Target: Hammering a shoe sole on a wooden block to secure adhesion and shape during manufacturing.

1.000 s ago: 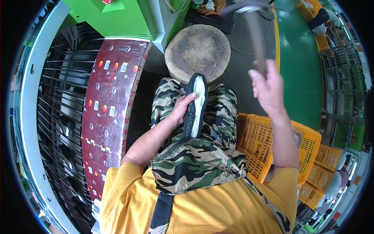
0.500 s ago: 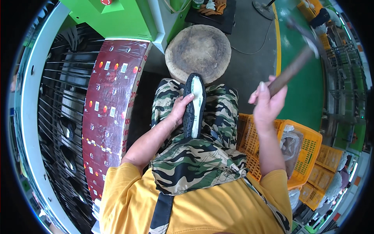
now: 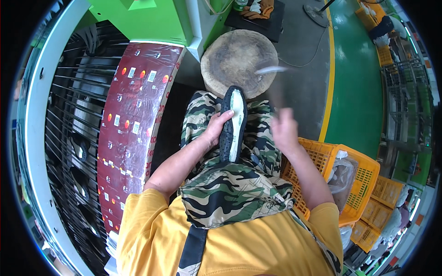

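Observation:
My left hand (image 3: 218, 127) is closed around a black shoe part (image 3: 237, 124) with a long pale, printed middle. It lies lengthwise above my lap, with its far end at the near edge of a round wooden block (image 3: 241, 60). My thumb rests on the pale strip; the fingers underneath are hidden. My right hand (image 3: 285, 130) grips the handle of a hammer (image 3: 278, 92), raised to the right of the shoe part. The hammer is smeared by motion, and its pale head appears over the block's right side.
On my left stands a stack under dark red printed wrap (image 3: 133, 119), beside a black rack (image 3: 78, 110) with several shoe parts. Yellow crates (image 3: 361, 188) stand at my right, one with a plastic bag (image 3: 343, 177). Gloves (image 3: 260, 8) lie on a dark surface beyond the block.
My right hand has swung the hammer down and leftward, from far right to near the block. My left hand still holds the shoe part in nearly the same place.

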Demonstrator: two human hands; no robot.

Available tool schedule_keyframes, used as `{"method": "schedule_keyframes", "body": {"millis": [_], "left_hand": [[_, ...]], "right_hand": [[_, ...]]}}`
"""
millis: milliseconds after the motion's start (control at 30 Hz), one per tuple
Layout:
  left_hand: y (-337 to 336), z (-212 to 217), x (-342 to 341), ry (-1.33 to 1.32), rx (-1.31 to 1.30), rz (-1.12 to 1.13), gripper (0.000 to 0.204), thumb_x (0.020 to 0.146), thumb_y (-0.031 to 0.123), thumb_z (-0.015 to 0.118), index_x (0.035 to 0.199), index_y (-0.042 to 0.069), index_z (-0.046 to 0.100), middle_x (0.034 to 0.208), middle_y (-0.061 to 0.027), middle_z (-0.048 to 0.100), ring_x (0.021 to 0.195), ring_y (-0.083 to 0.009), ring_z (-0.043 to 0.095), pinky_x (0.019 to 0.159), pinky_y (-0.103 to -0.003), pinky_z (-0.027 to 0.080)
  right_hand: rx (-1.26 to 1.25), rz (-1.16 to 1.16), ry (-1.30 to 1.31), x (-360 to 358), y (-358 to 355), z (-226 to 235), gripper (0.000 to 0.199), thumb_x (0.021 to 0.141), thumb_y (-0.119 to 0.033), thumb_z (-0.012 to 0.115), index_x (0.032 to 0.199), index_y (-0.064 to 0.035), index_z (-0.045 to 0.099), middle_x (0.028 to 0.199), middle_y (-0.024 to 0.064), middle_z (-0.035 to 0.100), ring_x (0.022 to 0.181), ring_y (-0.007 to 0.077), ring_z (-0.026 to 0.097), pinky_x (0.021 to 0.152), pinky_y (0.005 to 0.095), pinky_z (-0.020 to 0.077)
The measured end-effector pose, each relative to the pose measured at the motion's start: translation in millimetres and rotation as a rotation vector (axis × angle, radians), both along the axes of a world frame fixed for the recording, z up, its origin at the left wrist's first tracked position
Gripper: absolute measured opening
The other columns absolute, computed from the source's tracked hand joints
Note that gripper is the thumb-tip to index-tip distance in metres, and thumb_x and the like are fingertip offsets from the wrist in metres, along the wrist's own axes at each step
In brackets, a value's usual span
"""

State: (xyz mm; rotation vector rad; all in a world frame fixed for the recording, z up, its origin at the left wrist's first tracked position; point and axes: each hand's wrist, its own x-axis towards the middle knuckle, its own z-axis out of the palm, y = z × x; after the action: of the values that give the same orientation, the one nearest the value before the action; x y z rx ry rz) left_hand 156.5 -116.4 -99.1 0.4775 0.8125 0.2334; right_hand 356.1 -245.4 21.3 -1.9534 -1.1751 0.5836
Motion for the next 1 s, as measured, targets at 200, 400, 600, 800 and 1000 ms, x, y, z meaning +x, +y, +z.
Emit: {"method": "schedule_keyframes", "body": {"millis": [200,400,600,800,1000], "left_hand": [[-2.9,-5.5,-12.5,-0.016,0.003,0.028,0.056,0.091,0.041,0.073,0.123,-0.003,0.06,0.099,-0.0135,0.073,0.08,-0.022,0.073,0.073,-0.037,0.062],[0.7,2.0,-2.6,-0.085,-0.095,0.02,0.051,0.091,0.041,0.072,0.119,-0.001,0.064,0.097,-0.014,0.074,0.078,-0.0223,0.073,0.072,-0.037,0.062],[15.9,18.6,-3.2,-0.046,-0.002,0.096,0.052,0.09,0.037,0.073,0.12,-0.004,0.062,0.097,-0.0156,0.074,0.076,-0.0257,0.074,0.07,-0.04,0.063],[69.1,59.2,19.4,-0.301,0.248,0.58,0.053,0.086,0.029,0.076,0.13,0.004,0.058,0.121,-0.0109,0.067,0.114,-0.0264,0.064,0.105,-0.045,0.048],[80.7,61.6,7.7,-0.393,0.503,0.576,0.061,0.08,0.002,0.075,0.136,0.004,0.052,0.128,-0.009,0.063,0.121,-0.0254,0.06,0.108,-0.044,0.047]], "right_hand": [[0.218,-0.124,0.235,18.0,37.7,113.0,0.018,0.1,-0.009,0.063,0.112,-0.0026,0.051,0.075,0.0016,0.054,0.053,0.0089,0.05,0.048,0.0243,0.0413],[-0.554,0.345,-0.396,10.5,13.8,11.1,0.031,0.096,-0.019,0.063,0.115,-0.0002,0.047,0.086,0.0294,0.067,0.085,0.0466,0.069,0.07,0.0498,0.053],[-0.038,-0.016,0.129,9.0,12.8,32.3,0.025,0.094,-0.014,0.069,0.106,0.0019,0.054,0.076,0.019,0.065,0.066,0.0295,0.065,0.064,0.0403,0.0516],[-0.262,-0.136,0.04,35.1,16.0,-35.3,0.024,0.099,-0.021,0.063,0.093,-0.0014,0.051,0.068,0.012,0.06,0.06,0.0209,0.065,0.053,0.0372,0.0507],[0.11,-0.18,0.304,20.9,19.2,7.4,0.017,0.1,-0.015,0.061,0.109,-0.0011,0.058,0.073,0.0062,0.064,0.061,0.0139,0.062,0.056,0.0281,0.0492]]}}
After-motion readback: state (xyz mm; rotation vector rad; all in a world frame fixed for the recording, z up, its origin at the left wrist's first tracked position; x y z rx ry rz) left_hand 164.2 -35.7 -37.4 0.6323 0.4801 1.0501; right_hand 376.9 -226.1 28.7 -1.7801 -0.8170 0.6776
